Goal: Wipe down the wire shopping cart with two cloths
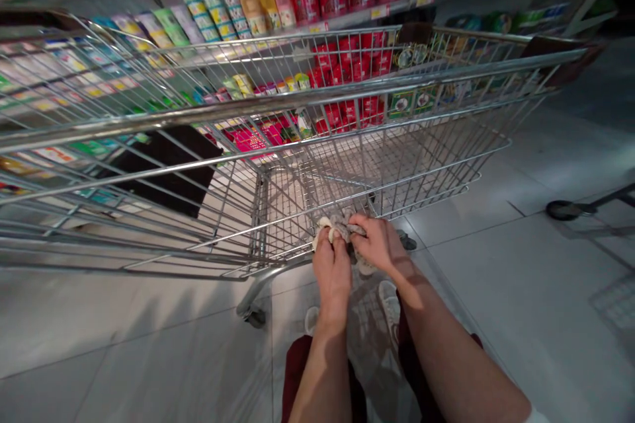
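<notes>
Watching from afar, I'm working at the near side of the cart (297, 98). My left hand (332, 269) is pinching the crumpled cloth (325, 221), and my right hand (380, 242) is gripping its greyish part, both closing narrowly. The cloth is lying at the cart's lower near-side wires; I can't tell whether it is wrapping one. For good handling, I'd be favouring a firm, thin pinch and short moves along the wire, slowing at crossings where fabric could be snagging. Edge-wise, wire loops (507, 143) are jutting from the cart's right part. The shelf (352, 19) is bordering its far side, shoes (390, 307) are standing below its near side, and open floor (491, 258) is stretching rightward.
</notes>
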{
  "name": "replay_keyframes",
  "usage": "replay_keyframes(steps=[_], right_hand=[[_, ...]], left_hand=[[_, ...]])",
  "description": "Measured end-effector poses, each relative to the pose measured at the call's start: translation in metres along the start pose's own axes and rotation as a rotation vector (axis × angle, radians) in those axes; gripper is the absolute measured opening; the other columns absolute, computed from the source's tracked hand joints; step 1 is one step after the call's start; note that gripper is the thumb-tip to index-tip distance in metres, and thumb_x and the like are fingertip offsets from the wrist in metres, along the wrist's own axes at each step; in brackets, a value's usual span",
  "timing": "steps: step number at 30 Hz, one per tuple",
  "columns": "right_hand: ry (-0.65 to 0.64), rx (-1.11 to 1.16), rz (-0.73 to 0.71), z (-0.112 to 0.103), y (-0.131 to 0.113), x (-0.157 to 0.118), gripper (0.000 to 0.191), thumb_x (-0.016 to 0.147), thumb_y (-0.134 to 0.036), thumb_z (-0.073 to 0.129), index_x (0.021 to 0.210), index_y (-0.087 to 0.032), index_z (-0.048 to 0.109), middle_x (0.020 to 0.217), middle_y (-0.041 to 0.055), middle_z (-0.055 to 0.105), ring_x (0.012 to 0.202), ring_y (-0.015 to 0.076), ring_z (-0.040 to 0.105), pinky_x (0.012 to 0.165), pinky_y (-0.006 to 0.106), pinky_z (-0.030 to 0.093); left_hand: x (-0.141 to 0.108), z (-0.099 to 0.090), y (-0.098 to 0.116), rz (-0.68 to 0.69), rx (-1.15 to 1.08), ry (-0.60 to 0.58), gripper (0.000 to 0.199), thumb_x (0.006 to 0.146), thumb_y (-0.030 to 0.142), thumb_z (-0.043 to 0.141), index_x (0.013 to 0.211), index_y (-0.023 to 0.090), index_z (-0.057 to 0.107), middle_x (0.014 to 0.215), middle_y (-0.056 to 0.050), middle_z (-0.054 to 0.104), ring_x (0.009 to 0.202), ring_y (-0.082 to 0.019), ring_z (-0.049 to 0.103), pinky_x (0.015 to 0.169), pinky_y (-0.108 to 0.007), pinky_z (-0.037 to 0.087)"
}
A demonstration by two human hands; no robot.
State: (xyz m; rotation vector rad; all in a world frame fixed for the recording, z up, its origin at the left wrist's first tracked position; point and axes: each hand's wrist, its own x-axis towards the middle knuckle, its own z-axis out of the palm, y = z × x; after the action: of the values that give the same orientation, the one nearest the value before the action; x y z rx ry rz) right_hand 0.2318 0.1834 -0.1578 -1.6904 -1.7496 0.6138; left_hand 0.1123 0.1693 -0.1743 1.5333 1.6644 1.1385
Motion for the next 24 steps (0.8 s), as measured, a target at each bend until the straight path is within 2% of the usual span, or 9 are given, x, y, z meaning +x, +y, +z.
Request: replay_keyframes(steps=[2, 5, 6, 8, 10, 15, 18, 20, 24], right_hand=[[0.165, 0.074, -0.099, -0.003, -0.004, -0.003, 0.023, 0.076, -0.017, 0.052, 0.09, -0.022, 0.07, 0.084, 0.0005, 0.072, 0.08, 0.0158, 0.066, 0.074, 0.024, 0.048], [0.555, 0.109, -0.199, -0.007, -0.012, -0.009, 0.023, 0.08, -0.018, 0.051, 0.09, -0.023, 0.07, 0.092, 0.0031, 0.072, 0.09, 0.0167, 0.065, 0.084, 0.026, 0.049], [0.622, 0.093, -0.212, -0.007, -0.014, -0.009, 0.023, 0.082, -0.018, 0.05, 0.092, -0.023, 0.07, 0.094, 0.004, 0.072, 0.093, 0.0172, 0.065, 0.086, 0.026, 0.049], [0.603, 0.032, -0.2, -0.004, -0.015, -0.009, 0.025, 0.083, -0.019, 0.05, 0.095, -0.022, 0.071, 0.095, 0.0057, 0.072, 0.093, 0.0183, 0.065, 0.085, 0.027, 0.05], [0.466, -0.046, -0.122, 0.0, -0.012, -0.005, 0.027, 0.082, -0.018, 0.05, 0.097, -0.022, 0.072, 0.097, 0.0065, 0.072, 0.09, 0.0191, 0.066, 0.08, 0.028, 0.051], [0.101, -0.179, 0.091, -0.002, 0.006, 0.003, 0.03, 0.077, -0.018, 0.054, 0.095, -0.027, 0.075, 0.096, 0.004, 0.075, 0.081, 0.0203, 0.068, 0.072, 0.029, 0.051], [0.016, -0.168, 0.104, -0.009, 0.011, 0.003, 0.03, 0.076, -0.019, 0.054, 0.095, -0.028, 0.076, 0.095, 0.0029, 0.075, 0.083, 0.0215, 0.069, 0.075, 0.031, 0.052], [0.066, -0.095, 0.031, -0.013, 0.009, 0.0, 0.03, 0.077, -0.018, 0.053, 0.095, -0.028, 0.075, 0.096, 0.0019, 0.074, 0.086, 0.0201, 0.069, 0.08, 0.031, 0.053], [0.51, 0.032, -0.141, -0.017, -0.002, -0.006, 0.029, 0.084, -0.02, 0.048, 0.099, -0.026, 0.073, 0.101, 0.0035, 0.072, 0.099, 0.0179, 0.066, 0.093, 0.029, 0.05]], left_hand=[[-0.003, 0.0, 0.002, 0.07, -0.024, 0.126, 0.032, 0.097, 0.038, 0.038, 0.102, 0.017, 0.062, 0.099, -0.009, 0.067, 0.095, -0.02, 0.061, 0.087, -0.034, 0.046], [-0.006, 0.001, 0.007, 0.235, -0.048, 0.317, 0.032, 0.099, 0.037, 0.038, 0.109, 0.018, 0.061, 0.11, -0.01, 0.064, 0.108, -0.02, 0.057, 0.095, -0.034, 0.044], [-0.006, 0.001, 0.009, 0.275, -0.051, 0.346, 0.032, 0.099, 0.037, 0.038, 0.111, 0.018, 0.061, 0.113, -0.011, 0.063, 0.111, -0.02, 0.056, 0.098, -0.035, 0.043], [-0.005, 0.004, 0.012, 0.306, -0.055, 0.319, 0.033, 0.098, 0.038, 0.041, 0.114, 0.017, 0.06, 0.116, -0.012, 0.063, 0.114, -0.02, 0.055, 0.1, -0.035, 0.041], [-0.003, 0.007, 0.013, 0.253, -0.067, 0.206, 0.033, 0.098, 0.039, 0.041, 0.114, 0.017, 0.06, 0.115, -0.011, 0.065, 0.11, -0.02, 0.058, 0.099, -0.035, 0.043], [0.001, 0.011, 0.01, 0.071, 0.001, -0.094, 0.031, 0.098, 0.033, 0.036, 0.103, 0.018, 0.063, 0.098, -0.008, 0.07, 0.089, -0.019, 0.064, 0.081, -0.031, 0.048], [0.001, 0.01, 0.007, 0.078, 0.064, -0.126, 0.031, 0.097, 0.03, 0.037, 0.105, 0.018, 0.064, 0.1, -0.009, 0.07, 0.092, -0.02, 0.065, 0.083, -0.031, 0.048], [-0.001, 0.01, 0.006, 0.094, 0.048, -0.041, 0.032, 0.098, 0.033, 0.037, 0.108, 0.017, 0.063, 0.102, -0.01, 0.07, 0.094, -0.02, 0.064, 0.085, -0.032, 0.048], [-0.005, 0.009, 0.009, 0.244, -0.02, 0.146, 0.032, 0.098, 0.038, 0.039, 0.112, 0.019, 0.061, 0.111, -0.01, 0.067, 0.107, -0.02, 0.06, 0.095, -0.034, 0.046]])
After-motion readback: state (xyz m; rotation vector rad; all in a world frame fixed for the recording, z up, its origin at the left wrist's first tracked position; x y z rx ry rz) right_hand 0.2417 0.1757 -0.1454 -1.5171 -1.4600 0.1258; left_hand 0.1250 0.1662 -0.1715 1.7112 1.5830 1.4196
